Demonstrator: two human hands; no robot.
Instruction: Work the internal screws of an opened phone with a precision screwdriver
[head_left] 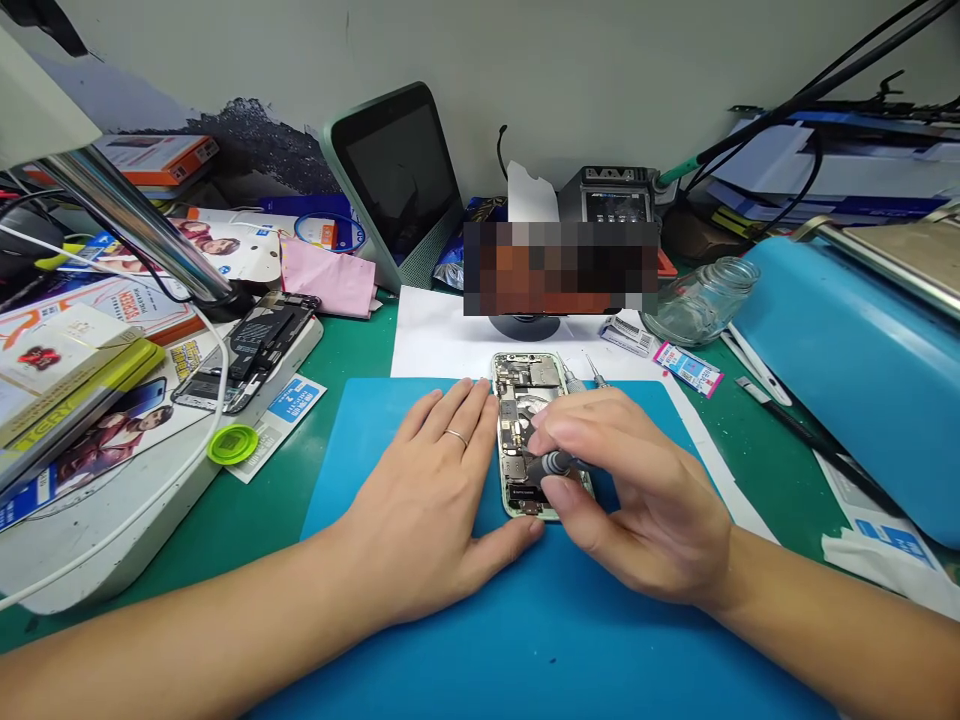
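Note:
An opened smartphone [514,408] lies on the blue mat [465,660], its circuit boards and inner parts exposed in a pale green frame. My left hand [431,490] rests flat beside it, fingers stretched along the phone's left edge and the thumb at its bottom edge. A ring sits on one finger. Over the phone's lower right part, my right hand [637,490] grips a dark grey screwdriver [553,464] between thumb and fingers. The screwdriver's tip cannot be made out, and the hand hides part of the phone. Slim metal-tipped tools [595,372] lie just beyond the phone.
A glass jar [705,300] and tweezers [757,365] lie to the right, near a blue rounded object [847,370]. On the left are a removed phone screen [251,350], a green cap [232,444] and stacked boxes [67,370]. A display device [397,170] stands behind; a pixelated patch covers the back middle.

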